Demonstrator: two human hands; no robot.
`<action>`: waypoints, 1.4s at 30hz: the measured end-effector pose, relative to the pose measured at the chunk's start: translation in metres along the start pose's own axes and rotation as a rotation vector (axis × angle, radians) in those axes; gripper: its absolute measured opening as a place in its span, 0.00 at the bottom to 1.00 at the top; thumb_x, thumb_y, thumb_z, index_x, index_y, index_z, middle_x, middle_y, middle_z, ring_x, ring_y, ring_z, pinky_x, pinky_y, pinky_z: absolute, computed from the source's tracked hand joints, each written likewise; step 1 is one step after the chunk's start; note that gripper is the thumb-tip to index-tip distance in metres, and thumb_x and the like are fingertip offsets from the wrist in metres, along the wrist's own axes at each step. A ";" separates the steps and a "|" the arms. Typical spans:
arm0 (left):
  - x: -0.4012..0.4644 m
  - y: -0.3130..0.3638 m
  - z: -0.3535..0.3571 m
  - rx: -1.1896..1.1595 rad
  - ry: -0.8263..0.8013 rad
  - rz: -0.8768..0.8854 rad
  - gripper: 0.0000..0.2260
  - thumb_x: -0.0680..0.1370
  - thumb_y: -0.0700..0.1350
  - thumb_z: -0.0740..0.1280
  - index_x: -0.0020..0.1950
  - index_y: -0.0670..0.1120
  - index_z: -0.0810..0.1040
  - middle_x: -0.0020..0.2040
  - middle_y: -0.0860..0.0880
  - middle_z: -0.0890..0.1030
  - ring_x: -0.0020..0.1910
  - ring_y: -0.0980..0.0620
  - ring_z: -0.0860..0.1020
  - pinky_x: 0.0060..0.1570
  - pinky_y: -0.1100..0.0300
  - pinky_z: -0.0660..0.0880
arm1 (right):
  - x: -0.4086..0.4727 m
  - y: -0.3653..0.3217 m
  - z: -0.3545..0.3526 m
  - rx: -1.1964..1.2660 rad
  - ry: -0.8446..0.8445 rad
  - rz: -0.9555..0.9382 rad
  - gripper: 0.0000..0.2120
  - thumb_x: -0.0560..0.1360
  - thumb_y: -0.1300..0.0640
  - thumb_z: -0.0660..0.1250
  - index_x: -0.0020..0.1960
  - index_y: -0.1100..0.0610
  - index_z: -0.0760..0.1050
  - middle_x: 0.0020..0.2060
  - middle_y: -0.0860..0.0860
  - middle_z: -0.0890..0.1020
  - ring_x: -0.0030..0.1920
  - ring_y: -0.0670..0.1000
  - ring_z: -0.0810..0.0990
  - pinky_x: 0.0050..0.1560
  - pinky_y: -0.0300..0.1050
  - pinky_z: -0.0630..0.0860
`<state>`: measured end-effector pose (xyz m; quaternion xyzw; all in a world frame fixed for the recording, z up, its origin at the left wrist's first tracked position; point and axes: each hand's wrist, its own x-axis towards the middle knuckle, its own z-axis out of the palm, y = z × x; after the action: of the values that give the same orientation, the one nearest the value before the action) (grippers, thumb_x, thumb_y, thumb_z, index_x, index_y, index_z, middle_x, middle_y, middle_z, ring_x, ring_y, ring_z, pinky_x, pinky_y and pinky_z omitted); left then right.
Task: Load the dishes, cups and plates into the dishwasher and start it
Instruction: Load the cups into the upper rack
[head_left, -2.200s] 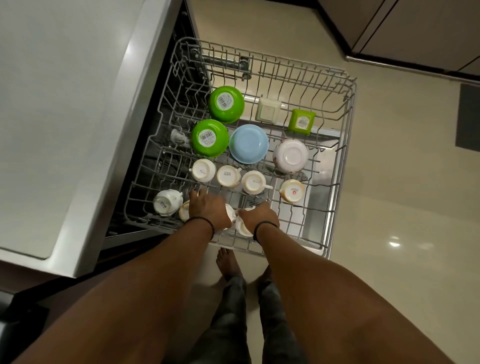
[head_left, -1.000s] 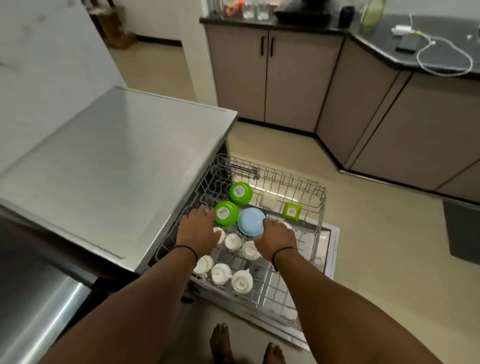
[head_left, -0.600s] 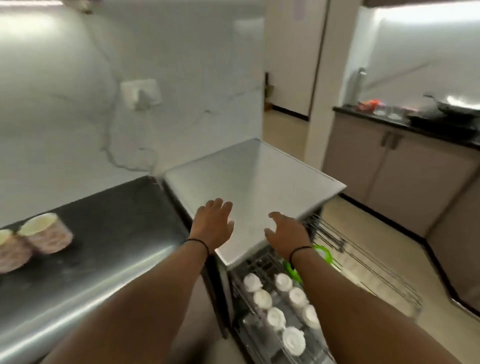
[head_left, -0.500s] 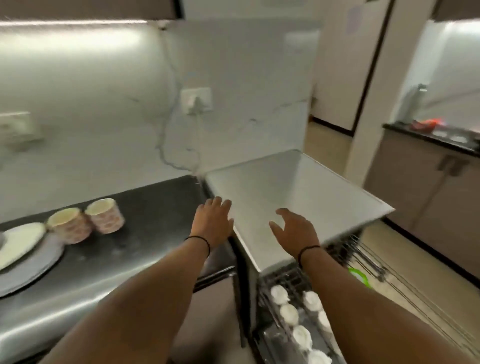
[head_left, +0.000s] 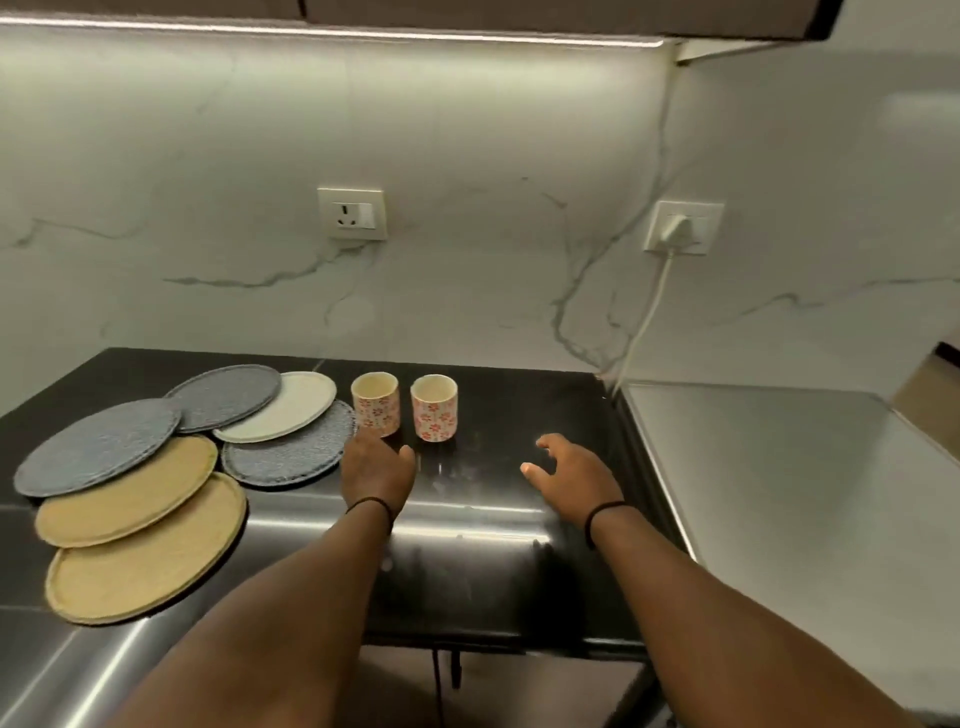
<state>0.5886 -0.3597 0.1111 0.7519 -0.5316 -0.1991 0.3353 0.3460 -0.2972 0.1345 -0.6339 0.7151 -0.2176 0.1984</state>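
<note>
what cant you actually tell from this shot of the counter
- Left hand, head view: fingertips hide behind the hand's back, so contact with the left floral cup cannot be told.
- Grey plate: partly covered by the cream plate.
- Dishwasher: out of frame.
- White cable: lower end drops behind the counter.

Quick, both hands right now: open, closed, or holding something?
Left hand: open, holding nothing, just short of the left floral cup.
Right hand: open, fingers spread, holding nothing, over the counter.
</note>
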 end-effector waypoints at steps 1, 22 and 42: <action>0.014 -0.008 0.001 -0.044 -0.017 -0.045 0.23 0.71 0.50 0.72 0.62 0.40 0.72 0.58 0.40 0.77 0.57 0.40 0.77 0.56 0.48 0.76 | 0.013 -0.008 0.009 0.016 -0.011 0.012 0.25 0.75 0.41 0.66 0.68 0.50 0.70 0.63 0.52 0.78 0.62 0.54 0.77 0.62 0.51 0.75; 0.172 -0.056 0.061 -0.306 -0.057 -0.036 0.35 0.61 0.51 0.82 0.64 0.52 0.72 0.59 0.51 0.78 0.59 0.50 0.76 0.58 0.53 0.74 | 0.186 -0.068 0.155 0.512 -0.010 0.145 0.48 0.56 0.43 0.81 0.68 0.35 0.56 0.62 0.44 0.75 0.63 0.53 0.75 0.64 0.57 0.73; 0.015 0.116 0.112 -0.464 -0.485 0.399 0.28 0.63 0.49 0.81 0.57 0.52 0.71 0.53 0.52 0.78 0.51 0.52 0.77 0.48 0.58 0.74 | 0.025 0.069 -0.036 0.511 0.623 0.349 0.33 0.60 0.51 0.81 0.58 0.46 0.64 0.54 0.47 0.76 0.52 0.48 0.78 0.51 0.46 0.78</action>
<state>0.4434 -0.4310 0.1168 0.4689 -0.6721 -0.4169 0.3932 0.2664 -0.3125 0.1253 -0.3382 0.7604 -0.5317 0.1574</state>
